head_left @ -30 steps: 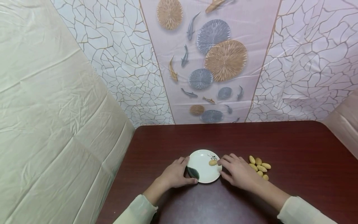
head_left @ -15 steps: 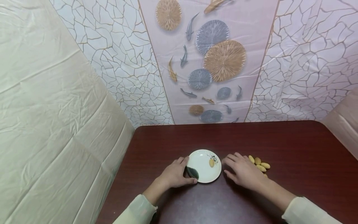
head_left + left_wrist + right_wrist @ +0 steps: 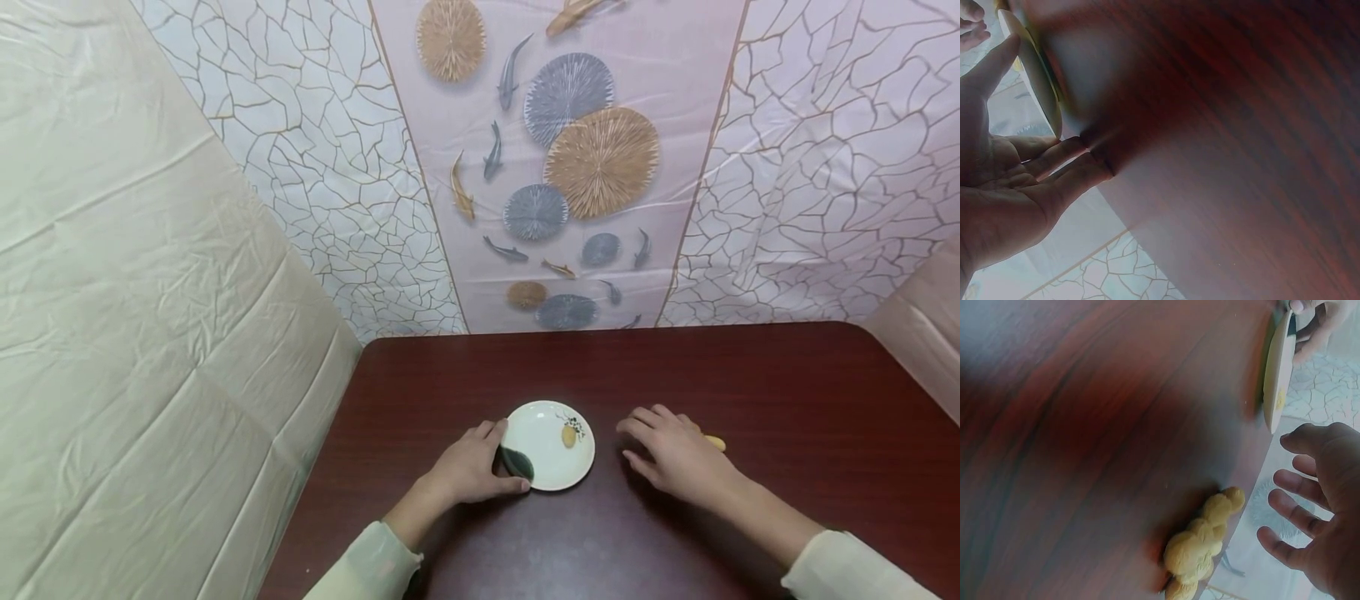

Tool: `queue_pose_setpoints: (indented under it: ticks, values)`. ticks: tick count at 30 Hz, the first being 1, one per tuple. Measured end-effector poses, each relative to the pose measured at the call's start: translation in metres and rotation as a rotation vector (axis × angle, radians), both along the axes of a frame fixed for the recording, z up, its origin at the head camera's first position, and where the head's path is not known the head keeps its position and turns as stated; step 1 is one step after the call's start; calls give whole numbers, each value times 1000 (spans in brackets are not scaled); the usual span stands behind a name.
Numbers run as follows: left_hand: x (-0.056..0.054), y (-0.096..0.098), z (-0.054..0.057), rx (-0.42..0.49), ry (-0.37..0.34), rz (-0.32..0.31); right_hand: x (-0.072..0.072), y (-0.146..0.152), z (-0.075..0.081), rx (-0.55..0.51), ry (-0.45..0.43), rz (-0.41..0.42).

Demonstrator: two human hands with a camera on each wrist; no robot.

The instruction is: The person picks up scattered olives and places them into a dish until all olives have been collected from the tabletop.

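A small round white plate [image 3: 536,442] with a dark green leaf patch and a floral sprig stands on the table. My left hand [image 3: 474,468] holds its left rim between thumb and fingers; the left wrist view shows the thumb [image 3: 1007,56] on the edge. One small yellow oval piece [image 3: 568,436], like a nut or dried fruit, lies on the plate near the sprig. To the right of the plate, my right hand [image 3: 678,454] hovers with spread, relaxed fingers and nothing in them. Beneath it lies a pile of wrinkled yellow oval pieces [image 3: 1188,553], mostly hidden in the head view.
The dark red-brown table [image 3: 450,375] has rounded far corners. A patterned cloth backdrop [image 3: 555,167] hangs behind it, and a pale cloth wall [image 3: 187,333] runs along the left side.
My right hand has drawn back from the plate to the right, over the pile. The oval piece by its fingertips was let go and turned on the plate. My left hand stays put.
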State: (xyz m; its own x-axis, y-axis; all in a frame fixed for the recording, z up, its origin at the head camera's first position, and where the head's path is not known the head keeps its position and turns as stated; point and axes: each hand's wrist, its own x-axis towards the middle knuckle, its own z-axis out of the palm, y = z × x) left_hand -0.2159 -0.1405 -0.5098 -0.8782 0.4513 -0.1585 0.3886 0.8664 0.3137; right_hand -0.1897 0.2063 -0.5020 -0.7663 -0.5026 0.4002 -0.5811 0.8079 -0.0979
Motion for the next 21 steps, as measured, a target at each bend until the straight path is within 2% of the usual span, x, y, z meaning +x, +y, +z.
queue_pose_setpoints:
  ticks: [9,15,21]
  values:
    - [3,1,5,4,4,0,2,21,-3,-7,70,-14]
    - [3,1,1,8,-1,6,6,36,-7,18,49,-58]
    - [4,1,1,17,-4,8,9,45,-10,92,59,-95]
